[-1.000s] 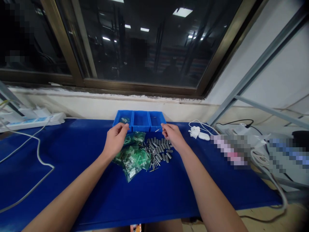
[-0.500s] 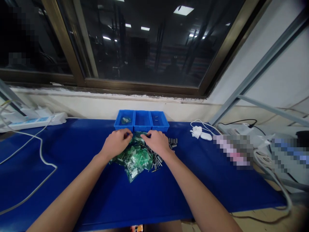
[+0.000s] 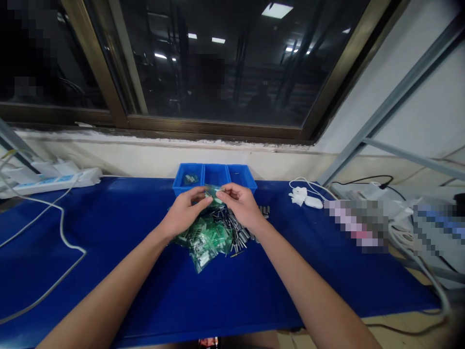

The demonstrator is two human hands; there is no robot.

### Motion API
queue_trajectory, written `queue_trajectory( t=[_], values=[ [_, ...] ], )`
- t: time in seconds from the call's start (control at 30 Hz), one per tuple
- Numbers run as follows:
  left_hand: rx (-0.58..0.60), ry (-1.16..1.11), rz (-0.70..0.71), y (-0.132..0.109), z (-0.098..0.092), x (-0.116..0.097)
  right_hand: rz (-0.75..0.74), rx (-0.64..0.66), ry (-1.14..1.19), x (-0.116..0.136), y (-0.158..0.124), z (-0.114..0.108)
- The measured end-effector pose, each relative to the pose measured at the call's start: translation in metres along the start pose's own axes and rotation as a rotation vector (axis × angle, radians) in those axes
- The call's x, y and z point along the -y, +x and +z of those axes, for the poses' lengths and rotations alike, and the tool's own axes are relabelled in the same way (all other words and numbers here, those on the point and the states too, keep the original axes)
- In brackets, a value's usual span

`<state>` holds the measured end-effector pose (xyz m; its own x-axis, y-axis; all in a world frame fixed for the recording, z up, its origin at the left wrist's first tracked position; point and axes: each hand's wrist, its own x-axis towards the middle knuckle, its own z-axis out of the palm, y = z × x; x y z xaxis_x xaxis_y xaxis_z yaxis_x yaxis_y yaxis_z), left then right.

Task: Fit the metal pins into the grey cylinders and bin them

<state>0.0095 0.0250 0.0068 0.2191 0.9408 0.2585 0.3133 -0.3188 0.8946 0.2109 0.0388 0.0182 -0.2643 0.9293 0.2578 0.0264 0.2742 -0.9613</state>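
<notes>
Left hand (image 3: 183, 212), right hand (image 3: 244, 208): you pinch one small see-through green plastic bag (image 3: 214, 194) together.
Bag: higher than before, near the open blue plastic boxes (image 3: 215, 174).

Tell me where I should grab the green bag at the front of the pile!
Probably pinch the front green bag by its near corner, coming from the near side. That corner pokes out past the other green bags over the blue tabletop; its far end seems tucked among them.
</notes>
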Motion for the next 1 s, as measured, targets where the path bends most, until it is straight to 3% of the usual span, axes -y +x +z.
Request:
queue_trajectory(
  t=[0.1,0.27,0.57,0.7,0.8,0.87,1.0],
  values=[
    [0.021,-0.071,0.01,0.0,0.0,-0.003,0.03,0.006,0.042,0.001,-0.001,-0.003],
    [-0.055,-0.108,0.009,-0.001,0.001,-0.007,0.042,0.115,-0.008,0.0,-0.004,-0.008],
    [-0.109,0.007,-0.012,-0.003,0.004,-0.011,0.059,0.004,-0.17,-0.001,-0.008,-0.005],
    [-0.279,0.286,0.07,0.001,-0.013,-0.004,0.066,-0.046,-0.366,0.003,-0.009,-0.013],
    [-0.5,0.612,0.236,0.009,-0.03,0.003,0.081,0.057,-0.489,0.009,-0.013,-0.018],
    [-0.484,0.828,0.244,0.013,-0.037,0.009,0.118,0.156,-0.582,0.013,-0.017,-0.016],
    [-0.288,1.095,0.142,0.011,-0.039,0.014,0.052,0.261,-0.802,0.018,-0.028,-0.006]
  ],
)
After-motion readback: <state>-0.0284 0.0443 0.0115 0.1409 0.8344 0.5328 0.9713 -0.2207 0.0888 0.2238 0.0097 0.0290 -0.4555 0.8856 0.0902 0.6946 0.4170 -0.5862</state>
